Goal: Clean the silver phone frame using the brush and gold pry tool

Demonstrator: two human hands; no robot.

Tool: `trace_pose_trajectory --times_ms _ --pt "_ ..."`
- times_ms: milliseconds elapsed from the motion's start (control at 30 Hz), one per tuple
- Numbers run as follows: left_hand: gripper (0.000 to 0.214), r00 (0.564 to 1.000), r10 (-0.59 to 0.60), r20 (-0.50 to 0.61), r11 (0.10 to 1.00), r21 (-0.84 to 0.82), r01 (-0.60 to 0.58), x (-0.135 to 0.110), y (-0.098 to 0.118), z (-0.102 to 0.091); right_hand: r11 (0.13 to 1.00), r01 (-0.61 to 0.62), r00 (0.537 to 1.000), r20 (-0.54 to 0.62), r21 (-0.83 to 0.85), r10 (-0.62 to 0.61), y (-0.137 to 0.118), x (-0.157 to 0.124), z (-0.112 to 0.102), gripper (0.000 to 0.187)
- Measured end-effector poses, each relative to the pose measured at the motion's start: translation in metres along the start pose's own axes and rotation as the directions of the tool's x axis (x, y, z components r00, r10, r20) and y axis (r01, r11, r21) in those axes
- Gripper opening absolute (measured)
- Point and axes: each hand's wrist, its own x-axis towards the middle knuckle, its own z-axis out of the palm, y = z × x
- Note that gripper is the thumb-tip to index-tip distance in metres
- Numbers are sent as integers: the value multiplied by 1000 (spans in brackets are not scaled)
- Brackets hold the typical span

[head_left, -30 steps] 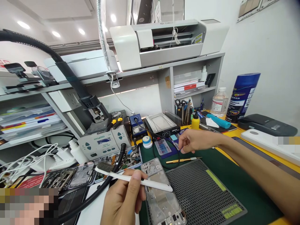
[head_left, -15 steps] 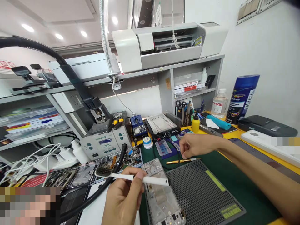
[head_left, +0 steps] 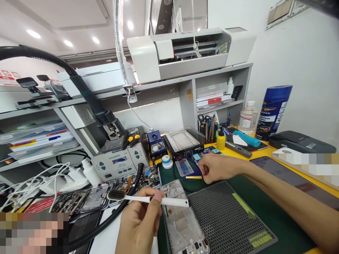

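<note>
My left hand (head_left: 139, 225) grips a white brush (head_left: 148, 200) with dark bristles, held level above the left edge of an opened phone frame (head_left: 181, 220). The frame lies on the green mat (head_left: 267, 208), beside a black perforated pad (head_left: 225, 215). My right hand (head_left: 218, 167) reaches in from the right. Its fingers are closed on the end of a gold-handled tool (head_left: 193, 177) just beyond the pad. The tool's tip is hidden under the hand.
Behind the mat stand a grey rework station (head_left: 118, 162), a blue soldering stand (head_left: 155, 141), a heating plate (head_left: 182, 139), a yellow bottle (head_left: 220, 139) and a blue can (head_left: 274, 111). A parts tray (head_left: 137, 180), phone pieces and a black hose (head_left: 116, 211) crowd the left.
My right hand came down onto the gold-handled tool, closed on it and shifted it slightly away from the pad. My left hand levelled the brush and has held still since.
</note>
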Motion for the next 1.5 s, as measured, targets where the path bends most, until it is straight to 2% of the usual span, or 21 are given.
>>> trace_pose_trajectory --times_ms 100,200,300,433,533,667,767,900,1000,1267,1500 --pt "41 1000 3 5 1000 -17 -3 1 -2 0 992 2 996 -91 127 10 7 -3 -9 24" --pt "41 1000 -5 12 1000 -26 5 3 -5 -1 949 46 982 -186 313 14 15 -5 -16 24" --pt "40 999 -27 20 999 -44 28 5 -7 -3 863 124 968 -251 490 3 19 -6 -19 25" --pt "39 996 -72 47 991 -110 77 8 -6 -4 704 255 947 -318 663 -43 19 -9 -20 22" --pt "37 991 -110 72 977 -174 121 10 -4 -4 568 318 943 -314 759 -107 15 -13 -20 19" --pt "32 984 -151 97 955 -241 171 14 0 -5 410 337 935 -253 847 -246 6 -14 -15 15" --pt "29 981 -160 110 946 -266 184 15 2 -6 325 351 914 -246 878 -322 -5 -12 -7 12" --pt "26 980 -160 119 948 -260 186 16 0 -7 249 374 893 -275 893 -357 -22 -13 2 11" --pt "28 981 -149 124 963 -206 172 15 -5 -8 243 377 885 -270 894 -379 -31 -14 9 12" --pt "42 984 -80 157 997 26 77 6 -10 -3 372 351 888 -181 859 -422 -33 -10 20 10" --pt "49 980 -81 181 989 133 57 5 -9 -3 423 327 889 -122 845 -442 -32 -6 27 10"
